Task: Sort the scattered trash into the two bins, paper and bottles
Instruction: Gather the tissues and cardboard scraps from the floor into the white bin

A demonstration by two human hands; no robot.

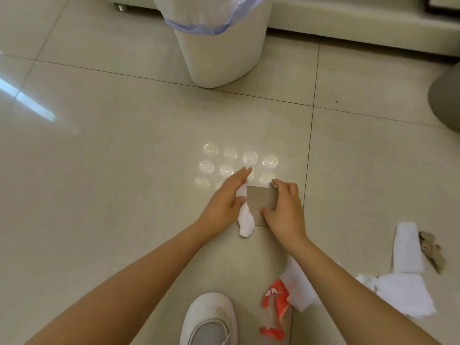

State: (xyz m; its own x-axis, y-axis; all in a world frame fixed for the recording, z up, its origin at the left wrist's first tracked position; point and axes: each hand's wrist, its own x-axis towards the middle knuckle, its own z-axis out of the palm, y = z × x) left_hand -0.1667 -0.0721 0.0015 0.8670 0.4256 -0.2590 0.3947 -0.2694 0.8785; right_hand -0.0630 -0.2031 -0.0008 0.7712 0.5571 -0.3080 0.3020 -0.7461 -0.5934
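A: What are the hands doing?

B: They are picking up paper. The left hand (pixel 230 197) has a crumpled white tissue (pixel 245 217) tucked under its thumb, with the fingers out flat. The right hand (pixel 283 210) pinches a flat brown card (pixel 261 200) by its edges, thumb below and fingers on top. The tissue and the card touch, right between the two hands

A: What comes next?

B: I think both go up and into the white bin (pixel 221 46), straight ahead of the hands. It has a blue bag

A: Is the way clear?

B: Yes, bare floor (pixel 99 145) lies between the hands and the bin. More white paper (pixel 408 250) and a red wrapper (pixel 275 302) wait behind the right hand, near the white shoe (pixel 211 317). A grey round thing (pixel 448 95) sits far off to the right; only its edge shows
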